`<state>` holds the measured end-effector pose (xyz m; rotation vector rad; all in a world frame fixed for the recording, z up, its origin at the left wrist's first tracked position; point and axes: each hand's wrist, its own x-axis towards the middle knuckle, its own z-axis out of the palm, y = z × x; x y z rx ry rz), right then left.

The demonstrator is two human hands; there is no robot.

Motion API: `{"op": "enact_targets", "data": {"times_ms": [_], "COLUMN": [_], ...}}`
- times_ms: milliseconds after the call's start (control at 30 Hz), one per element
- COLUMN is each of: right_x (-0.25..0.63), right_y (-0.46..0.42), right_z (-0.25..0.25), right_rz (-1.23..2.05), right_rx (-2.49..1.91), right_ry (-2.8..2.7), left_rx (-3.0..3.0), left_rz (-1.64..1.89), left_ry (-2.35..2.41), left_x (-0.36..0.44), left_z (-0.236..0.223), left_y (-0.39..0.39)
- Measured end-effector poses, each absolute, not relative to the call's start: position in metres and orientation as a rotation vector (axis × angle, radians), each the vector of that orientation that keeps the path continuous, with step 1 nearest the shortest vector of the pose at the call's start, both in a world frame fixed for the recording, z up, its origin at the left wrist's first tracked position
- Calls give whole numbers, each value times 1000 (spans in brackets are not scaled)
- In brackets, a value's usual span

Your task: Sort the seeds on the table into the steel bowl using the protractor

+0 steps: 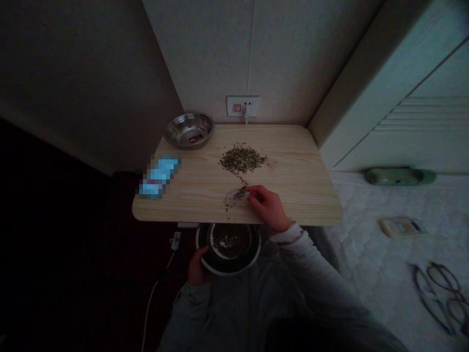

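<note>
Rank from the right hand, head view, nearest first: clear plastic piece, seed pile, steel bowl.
1. clear plastic piece: pinched by the right hand, just to its left.
2. seed pile: ahead of the hand, slightly left.
3. steel bowl: farthest, back left, by the wall.

Right hand (267, 208) curled, left hand (198, 267) lower
</note>
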<state>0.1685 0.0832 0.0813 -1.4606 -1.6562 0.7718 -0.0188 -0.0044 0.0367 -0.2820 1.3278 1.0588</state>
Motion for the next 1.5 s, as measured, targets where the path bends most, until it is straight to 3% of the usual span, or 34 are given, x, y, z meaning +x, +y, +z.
{"op": "enact_targets", "data": {"times_ms": [1500], "right_x": [170], "right_y": [80], "right_z": [82], "right_rz": [868], "right_rx": [-1369], "right_ry": [-1724], "left_rx": [-250], "left_rz": [1067], "left_ry": [1330], "left_x": [-16], "left_z": [25], "left_y": [-9]}}
